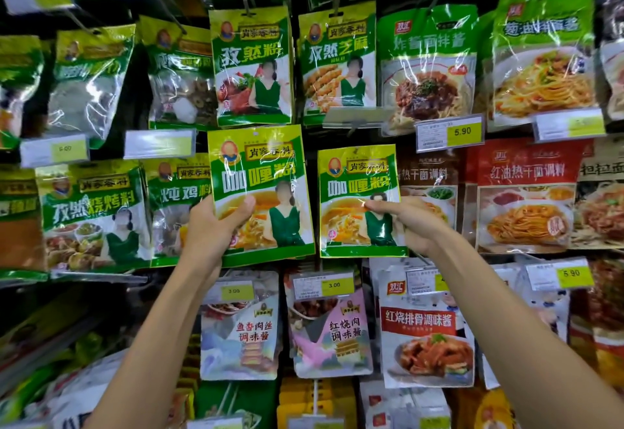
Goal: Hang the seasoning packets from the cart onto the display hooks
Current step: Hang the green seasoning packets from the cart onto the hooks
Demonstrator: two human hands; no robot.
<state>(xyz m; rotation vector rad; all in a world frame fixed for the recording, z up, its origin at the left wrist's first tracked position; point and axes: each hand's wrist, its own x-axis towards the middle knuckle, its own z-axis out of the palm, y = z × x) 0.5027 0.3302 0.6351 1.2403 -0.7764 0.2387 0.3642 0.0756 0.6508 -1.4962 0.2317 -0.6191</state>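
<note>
My left hand [211, 226] grips the lower left of a green and yellow curry powder packet [261, 172], thumb across its front, and holds it up against the display. My right hand [410, 222] pinches the right side of a second, matching curry powder packet [358, 185], which sits slightly lower and to the right. Both packets face me upright, in front of the middle row of hanging packets. The hooks behind them are hidden, so whether either packet hangs on one cannot be told.
Rows of hanging seasoning packets fill the wall: cumin packets [251, 64] above, red noodle sauce packs [521, 192] to the right, pale sauce packets [241, 330] below. Price tags [450, 133] stick out on hook ends. The cart is out of view.
</note>
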